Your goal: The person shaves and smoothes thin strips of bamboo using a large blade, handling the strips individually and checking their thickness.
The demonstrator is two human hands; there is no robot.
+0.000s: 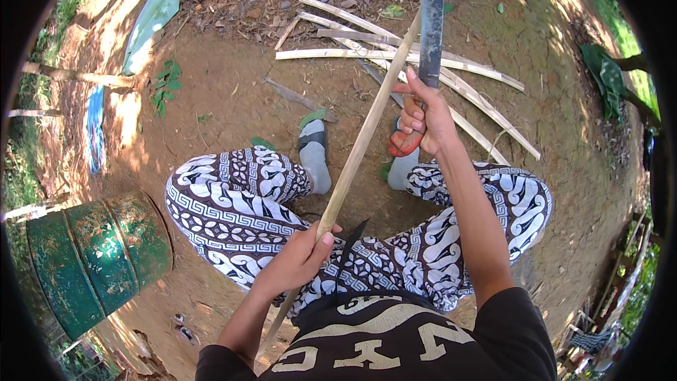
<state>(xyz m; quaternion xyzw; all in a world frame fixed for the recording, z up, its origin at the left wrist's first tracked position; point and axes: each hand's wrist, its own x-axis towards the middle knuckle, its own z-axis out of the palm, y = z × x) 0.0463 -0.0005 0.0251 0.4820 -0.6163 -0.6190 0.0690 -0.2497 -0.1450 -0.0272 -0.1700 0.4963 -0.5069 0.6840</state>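
Observation:
My left hand (301, 259) is closed around the lower part of a long pale strip of split wood or bamboo (364, 132), which slants up and away across my lap. My right hand (428, 111) grips a machete (431, 28) by its handle, whose red end shows below the fingers. The broad dark blade points away from me, close beside the far end of the strip. I cannot tell whether blade and strip touch. A thin dark pointed piece (352, 241) lies over my patterned trousers, near my left hand.
Several pale split strips (486, 107) lie crossed on the dirt ahead, beyond my feet. A flat brown piece of wood (296, 94) lies near my left foot. To the left are a rusty green drum (106, 257), a bundle of blue strands (95, 129) and a large green leaf (156, 21).

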